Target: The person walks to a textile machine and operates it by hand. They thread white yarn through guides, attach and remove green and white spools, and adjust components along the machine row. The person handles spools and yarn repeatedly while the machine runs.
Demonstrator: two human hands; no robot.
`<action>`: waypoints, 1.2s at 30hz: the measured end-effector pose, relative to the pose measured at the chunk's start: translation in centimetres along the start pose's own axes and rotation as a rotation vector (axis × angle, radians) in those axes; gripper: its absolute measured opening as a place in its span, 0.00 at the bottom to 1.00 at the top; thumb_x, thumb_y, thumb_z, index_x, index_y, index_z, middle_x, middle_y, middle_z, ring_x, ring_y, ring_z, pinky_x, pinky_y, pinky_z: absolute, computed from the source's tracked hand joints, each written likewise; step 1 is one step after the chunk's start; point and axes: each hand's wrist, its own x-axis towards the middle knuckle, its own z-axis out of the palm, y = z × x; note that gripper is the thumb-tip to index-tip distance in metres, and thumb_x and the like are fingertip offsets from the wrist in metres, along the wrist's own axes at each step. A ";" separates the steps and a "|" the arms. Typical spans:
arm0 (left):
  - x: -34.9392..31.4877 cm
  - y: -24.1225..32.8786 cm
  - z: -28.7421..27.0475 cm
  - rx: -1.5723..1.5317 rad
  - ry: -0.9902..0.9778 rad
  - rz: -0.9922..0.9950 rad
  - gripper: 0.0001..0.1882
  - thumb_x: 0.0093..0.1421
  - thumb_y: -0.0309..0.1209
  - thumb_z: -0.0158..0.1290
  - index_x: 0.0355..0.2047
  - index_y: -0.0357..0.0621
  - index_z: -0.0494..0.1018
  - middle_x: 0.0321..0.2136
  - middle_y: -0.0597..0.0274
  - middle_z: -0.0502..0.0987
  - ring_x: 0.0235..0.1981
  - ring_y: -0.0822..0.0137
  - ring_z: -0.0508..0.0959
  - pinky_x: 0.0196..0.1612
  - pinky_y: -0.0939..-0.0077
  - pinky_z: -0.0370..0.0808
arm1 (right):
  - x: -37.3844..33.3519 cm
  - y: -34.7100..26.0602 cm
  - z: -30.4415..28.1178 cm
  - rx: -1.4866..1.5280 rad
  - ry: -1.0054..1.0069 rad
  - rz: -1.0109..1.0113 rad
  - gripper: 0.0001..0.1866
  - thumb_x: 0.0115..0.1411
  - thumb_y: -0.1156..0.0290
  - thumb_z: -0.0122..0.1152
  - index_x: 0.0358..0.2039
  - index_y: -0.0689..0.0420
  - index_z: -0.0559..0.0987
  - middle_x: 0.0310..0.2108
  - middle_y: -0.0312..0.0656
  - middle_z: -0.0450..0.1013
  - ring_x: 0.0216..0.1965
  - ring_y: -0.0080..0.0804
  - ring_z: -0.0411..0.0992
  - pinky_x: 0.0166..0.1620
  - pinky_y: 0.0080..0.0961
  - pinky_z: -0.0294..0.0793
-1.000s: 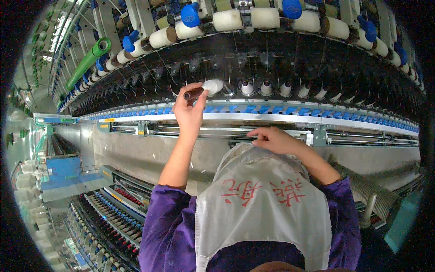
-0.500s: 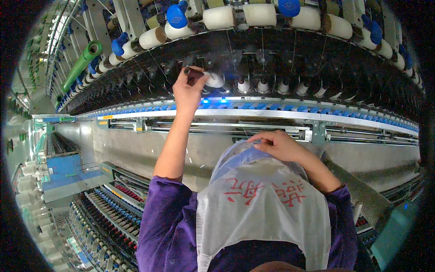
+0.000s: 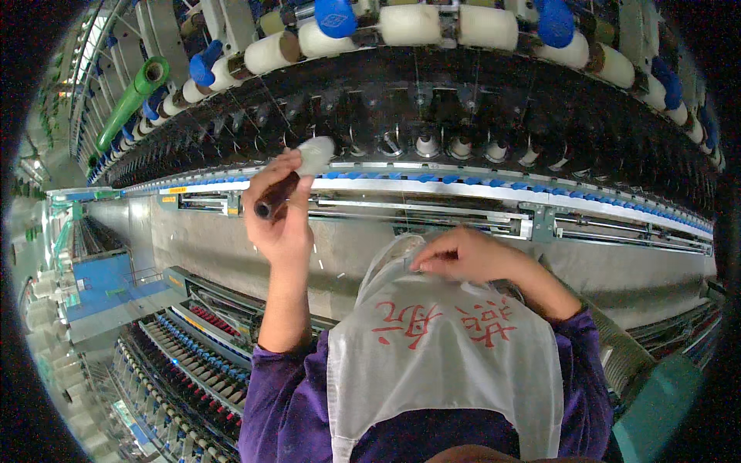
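Note:
My left hand is wrapped round a spinning bobbin, a dark brown tube with white yarn wound at its far end. The tube's open end points back toward me, and the bobbin is tilted in front of the machine's rail. Over the top of my white apron is my right hand, its thumb and fingers drawn together. Whatever those fingertips may hold is too small to make out. Beyond the rail stands a row of bobbins with white yarn on their lower parts.
White rollers and blue knobs line the machine's top. Thin yarns run down from them. A long rail with blue parts crosses in front. A green tube leans at left. Another bobbin-filled machine stands at lower left.
My left hand has drawn the bobbin from the spindle row back toward me and leftward. My right hand has shifted slightly nearer to me, its fingers bent downward. Blue lights on the rail no longer show.

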 end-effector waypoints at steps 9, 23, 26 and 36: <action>-4.4 -3.5 0.8 -0.375 -0.114 0.069 0.18 0.49 0.15 0.56 0.39 0.41 0.64 0.40 0.48 0.73 0.46 0.51 0.73 0.55 0.48 0.64 | -1.0 -12.0 -2.6 -0.229 -0.157 -0.527 0.16 0.55 0.65 0.59 0.44 0.56 0.74 0.28 0.42 0.71 0.28 0.39 0.71 0.32 0.32 0.69; -0.3 -8.8 4.1 0.119 -0.369 -0.347 0.20 0.50 0.20 0.55 0.43 0.40 0.62 0.36 0.51 0.73 0.39 0.58 0.75 0.42 0.70 0.72 | -4.0 -20.7 -4.1 -0.348 0.078 -0.710 0.15 0.39 0.48 0.72 0.24 0.41 0.83 0.15 0.22 0.61 0.26 0.21 0.57 0.29 0.25 0.53; 0.4 -9.1 4.8 0.218 -0.355 -0.187 0.24 0.47 0.23 0.58 0.43 0.38 0.61 0.36 0.43 0.72 0.40 0.44 0.73 0.42 0.62 0.71 | -5.6 -20.7 -3.2 -0.294 0.319 -0.693 0.14 0.37 0.48 0.73 0.22 0.38 0.81 0.18 0.20 0.63 0.29 0.21 0.56 0.30 0.24 0.49; -2.3 -12.0 8.9 0.482 -0.343 -0.369 0.20 0.62 0.41 0.45 0.43 0.36 0.60 0.19 0.43 0.74 0.23 0.42 0.76 0.24 0.51 0.72 | -6.9 -26.3 -3.8 -0.276 0.135 -0.822 0.10 0.47 0.57 0.65 0.26 0.47 0.77 0.20 0.28 0.65 0.22 0.23 0.61 0.28 0.26 0.55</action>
